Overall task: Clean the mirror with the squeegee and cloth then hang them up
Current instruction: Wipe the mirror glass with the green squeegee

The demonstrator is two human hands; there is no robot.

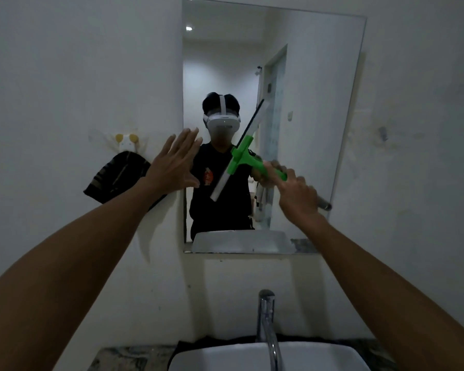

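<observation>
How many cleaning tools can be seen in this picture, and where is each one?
2. The green squeegee is held in the right hand, its blade slanted before the mirror. The dark cloth hangs on the wall hook, left of the mirror. Others may be out of view.

We see the mirror [306, 62] as smooth, glossy glass on a matt, scuffed painted wall [78, 62], and the squeegee [243, 156] as bright green plastic with a pale blade. The cloth [115, 178] looks dark, soft woven fabric; the tap [268, 325] is shiny metal above a glossy white basin [319, 357] on the speckled stone counter [123, 357].
</observation>
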